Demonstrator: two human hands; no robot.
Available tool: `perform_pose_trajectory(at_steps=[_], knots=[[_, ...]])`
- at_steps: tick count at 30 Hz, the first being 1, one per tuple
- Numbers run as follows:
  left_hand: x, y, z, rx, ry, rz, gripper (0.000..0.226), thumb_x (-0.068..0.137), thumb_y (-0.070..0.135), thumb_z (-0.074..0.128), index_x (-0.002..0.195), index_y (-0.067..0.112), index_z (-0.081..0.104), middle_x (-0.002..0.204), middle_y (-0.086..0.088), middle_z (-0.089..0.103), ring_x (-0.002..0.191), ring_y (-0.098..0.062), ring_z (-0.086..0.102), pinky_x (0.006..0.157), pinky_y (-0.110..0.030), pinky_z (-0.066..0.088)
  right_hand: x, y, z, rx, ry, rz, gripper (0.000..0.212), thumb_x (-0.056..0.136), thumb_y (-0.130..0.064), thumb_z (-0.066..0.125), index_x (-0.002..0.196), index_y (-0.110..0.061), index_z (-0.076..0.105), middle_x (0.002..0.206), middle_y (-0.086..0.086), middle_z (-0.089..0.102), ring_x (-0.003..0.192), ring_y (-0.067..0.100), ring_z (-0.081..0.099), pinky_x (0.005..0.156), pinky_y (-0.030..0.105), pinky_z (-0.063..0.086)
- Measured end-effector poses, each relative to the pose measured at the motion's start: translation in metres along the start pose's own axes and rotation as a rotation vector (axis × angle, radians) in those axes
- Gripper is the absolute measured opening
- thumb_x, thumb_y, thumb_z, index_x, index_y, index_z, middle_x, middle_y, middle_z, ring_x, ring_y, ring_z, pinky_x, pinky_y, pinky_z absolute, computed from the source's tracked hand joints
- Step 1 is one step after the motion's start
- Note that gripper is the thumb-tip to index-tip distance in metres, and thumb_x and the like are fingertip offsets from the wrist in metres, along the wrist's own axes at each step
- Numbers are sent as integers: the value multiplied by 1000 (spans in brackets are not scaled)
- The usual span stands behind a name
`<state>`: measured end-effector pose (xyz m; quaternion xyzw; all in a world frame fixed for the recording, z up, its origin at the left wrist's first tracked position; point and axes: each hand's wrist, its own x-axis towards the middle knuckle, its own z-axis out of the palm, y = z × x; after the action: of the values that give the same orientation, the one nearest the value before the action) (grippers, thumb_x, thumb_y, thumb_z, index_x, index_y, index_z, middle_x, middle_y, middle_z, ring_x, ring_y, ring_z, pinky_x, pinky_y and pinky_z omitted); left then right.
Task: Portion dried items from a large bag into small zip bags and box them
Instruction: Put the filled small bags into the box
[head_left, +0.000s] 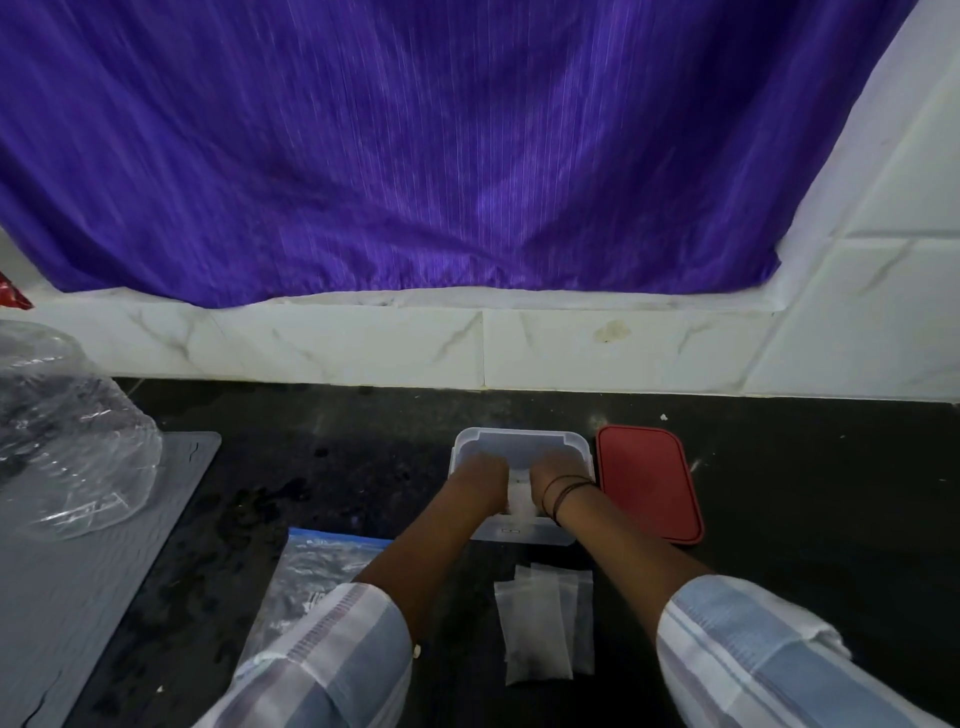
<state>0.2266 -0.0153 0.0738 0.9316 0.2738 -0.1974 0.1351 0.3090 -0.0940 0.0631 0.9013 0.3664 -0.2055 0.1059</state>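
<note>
A clear plastic box (519, 441) stands on the dark counter, open. Both hands reach down into it: my left hand (480, 478) at its left side, my right hand (556, 475) at its right side. Between them shows something pale, a small zip bag (519, 499) lying inside the box. The fingers are hidden in the box, so their grip is unclear. Near me on the counter lie a few small clear zip bags (540, 623). A large zip bag with a blue seal (311, 566) holding dark dried items lies at the left, partly under my left sleeve.
The red lid (647, 483) lies flat right of the box. A grey mat (78, 571) covers the counter's left, with a crumpled clear plastic bag (67, 441) on it. White marble wall tiles (363, 343) and a purple curtain (415, 156) rise behind.
</note>
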Motion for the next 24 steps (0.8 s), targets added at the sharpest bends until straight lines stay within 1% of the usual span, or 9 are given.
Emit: perform_pose_trajectory(at_steps=[2, 5, 12, 14, 16, 18, 20, 22, 24], knots=[[2, 2, 7, 83, 43, -6, 46, 95, 30, 66, 132, 4, 58, 136, -13, 57, 126, -26, 54, 104, -33, 43, 1, -4, -2, -4, 6, -37, 39, 106, -15, 28, 141, 0, 41, 145, 14, 47, 134, 26, 45, 110, 31, 34], [4, 7, 10, 160, 85, -22, 36, 97, 23, 63, 128, 5, 61, 132, -11, 61, 123, -25, 57, 102, -34, 46, 1, -6, 2, 19, 63, 17, 36, 104, -18, 37, 134, -4, 52, 137, 10, 55, 127, 26, 51, 106, 35, 41], [11, 6, 4, 156, -104, 90, 36, 101, 22, 56, 134, 7, 57, 136, -11, 59, 125, -26, 55, 107, -36, 42, 3, -3, 6, 104, 72, -10, 34, 104, -20, 39, 132, -6, 52, 138, 10, 53, 127, 21, 50, 108, 31, 37], [8, 3, -4, 155, -12, 114, 32, 101, 19, 53, 130, 7, 61, 132, -11, 62, 120, -27, 59, 102, -34, 46, -2, 1, 2, 129, 93, -26, 32, 104, -10, 35, 127, -4, 56, 134, 12, 57, 115, 16, 54, 105, 28, 38], [3, -1, -12, 23, 194, 144, 27, 100, 16, 54, 123, 10, 66, 123, -11, 67, 112, -26, 65, 96, -35, 51, -13, 5, -8, 213, 134, -48, 29, 101, -5, 40, 121, -2, 61, 125, 16, 62, 108, 23, 59, 97, 33, 44], [-16, -7, -11, -200, 446, 249, 18, 97, 13, 57, 109, 11, 71, 104, -8, 72, 93, -21, 69, 85, -35, 57, -39, 12, -12, 317, 359, -129, 22, 97, -7, 46, 110, -5, 64, 111, 16, 65, 101, 30, 63, 83, 37, 50], [-52, -11, -4, -385, 646, 333, 12, 96, 15, 59, 95, 12, 70, 87, -2, 72, 72, -14, 65, 68, -29, 55, -74, 21, -4, 526, 653, -194, 11, 94, -9, 51, 95, -9, 62, 97, 9, 63, 85, 22, 61, 70, 34, 50], [-89, -14, 13, -496, 716, 340, 13, 96, 22, 59, 89, 16, 68, 79, 1, 69, 65, -10, 62, 61, -25, 51, -111, 31, 16, 763, 794, -192, 8, 93, -13, 57, 85, -12, 59, 84, 0, 59, 72, 13, 55, 61, 25, 48], [-115, -19, 43, -587, 599, 229, 15, 97, 27, 60, 88, 18, 67, 76, 5, 68, 67, -8, 63, 62, -25, 50, -144, 38, 48, 947, 734, -112, 9, 92, -16, 61, 83, -16, 58, 78, -6, 58, 70, 6, 55, 61, 17, 46]])
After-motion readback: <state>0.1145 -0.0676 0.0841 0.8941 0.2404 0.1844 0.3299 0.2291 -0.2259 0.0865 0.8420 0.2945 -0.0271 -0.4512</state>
